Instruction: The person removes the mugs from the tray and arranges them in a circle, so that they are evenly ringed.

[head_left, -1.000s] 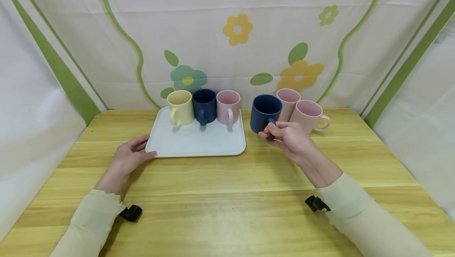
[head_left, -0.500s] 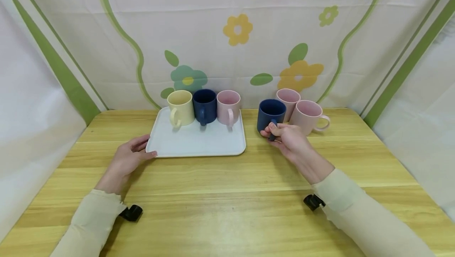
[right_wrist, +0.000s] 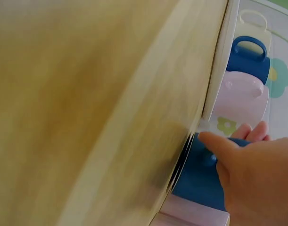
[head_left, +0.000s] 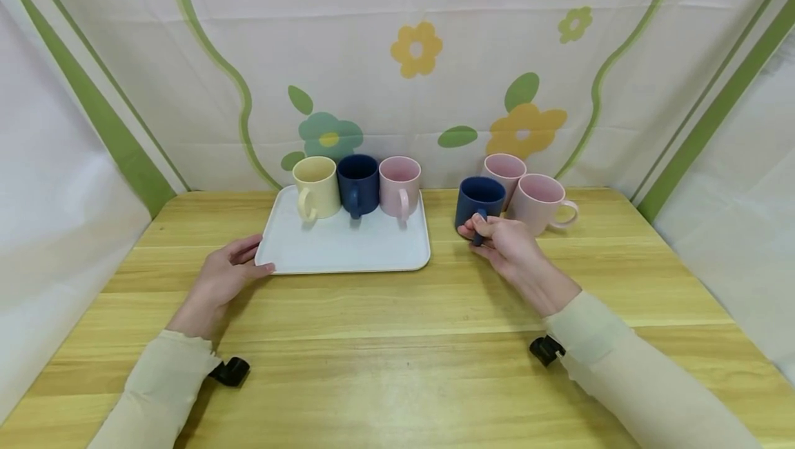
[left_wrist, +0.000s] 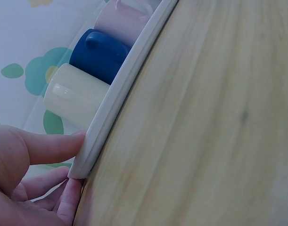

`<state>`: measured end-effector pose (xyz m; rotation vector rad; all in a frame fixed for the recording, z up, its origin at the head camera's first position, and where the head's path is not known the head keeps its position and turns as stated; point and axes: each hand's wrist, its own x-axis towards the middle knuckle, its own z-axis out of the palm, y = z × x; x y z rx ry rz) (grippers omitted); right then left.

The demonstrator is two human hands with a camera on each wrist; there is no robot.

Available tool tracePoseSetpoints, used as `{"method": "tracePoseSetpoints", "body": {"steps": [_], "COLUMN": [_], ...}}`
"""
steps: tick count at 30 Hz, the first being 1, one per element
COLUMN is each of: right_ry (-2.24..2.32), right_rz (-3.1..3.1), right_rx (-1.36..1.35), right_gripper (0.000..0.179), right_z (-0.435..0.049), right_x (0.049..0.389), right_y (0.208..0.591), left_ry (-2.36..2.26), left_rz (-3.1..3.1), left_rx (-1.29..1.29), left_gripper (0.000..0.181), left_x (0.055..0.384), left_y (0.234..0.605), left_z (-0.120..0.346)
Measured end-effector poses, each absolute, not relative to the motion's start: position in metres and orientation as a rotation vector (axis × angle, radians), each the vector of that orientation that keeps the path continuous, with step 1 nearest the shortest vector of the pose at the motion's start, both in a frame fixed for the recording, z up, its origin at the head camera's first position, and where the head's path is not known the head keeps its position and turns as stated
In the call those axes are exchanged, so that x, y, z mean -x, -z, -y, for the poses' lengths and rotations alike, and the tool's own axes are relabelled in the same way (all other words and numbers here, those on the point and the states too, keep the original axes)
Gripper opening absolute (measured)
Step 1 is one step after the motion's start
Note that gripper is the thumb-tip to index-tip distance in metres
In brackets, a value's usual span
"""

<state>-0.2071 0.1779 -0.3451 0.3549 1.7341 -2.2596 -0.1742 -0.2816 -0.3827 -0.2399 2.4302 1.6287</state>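
Observation:
My right hand [head_left: 512, 245] pinches the handle of a dark blue mug [head_left: 473, 197], thumb on top. The mug is upright, right of the white tray [head_left: 348, 249] and beside two pink mugs [head_left: 539, 202]. A dark line shows along its base in the right wrist view; whether it touches the table I cannot tell. My left hand [head_left: 226, 270] holds the tray's near left corner, thumb and fingertips on its rim [left_wrist: 103, 125]. Along the tray's back stand a cream mug [head_left: 319, 190], another blue mug [head_left: 359, 187] and a pink mug [head_left: 397, 187], handles facing me.
A wooden table [head_left: 397, 359] extends in front of the tray and to both sides. Behind it hangs a white cloth [head_left: 348, 42] with printed flowers. The pink mugs at the right stand close to the held mug, one behind the other.
My right hand has moved the blue mug down and to the right, away from the tray and closer to the two pink mugs. My left hand and the tray have stayed put.

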Motion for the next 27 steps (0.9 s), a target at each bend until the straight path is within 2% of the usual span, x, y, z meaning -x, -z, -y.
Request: {"method": "tracePoseSetpoints", "body": {"steps": [8, 18, 23, 27], "right_ry": [2.134, 2.006, 2.001, 2.015], "right_rz": [-1.807, -1.852, -1.853, -1.847], "right_rx": [-0.232, -0.136, -0.156, -0.196], "right_gripper": [0.019, 0.033, 0.047, 0.051], "right_z": [-0.18, -0.181, -0.174, -0.171], "right_x": [0.22, 0.231, 0.236, 0.24], "right_y": [0.348, 0.353, 0.354, 0.353], "left_ry": [-1.626, -1.619, -1.609, -1.609], "left_rz": [-2.417, -2.415, -2.423, -2.424], "left_rx": [0.26, 0.272, 0.265, 0.26], "left_gripper": [0.082, 0.083, 0.083, 0.082], "left_x": [0.175, 0.175, 0.175, 0.175], "left_y": [0.38, 0.379, 0.38, 0.38], "left_z": [0.281, 0.281, 0.282, 0.281]}}
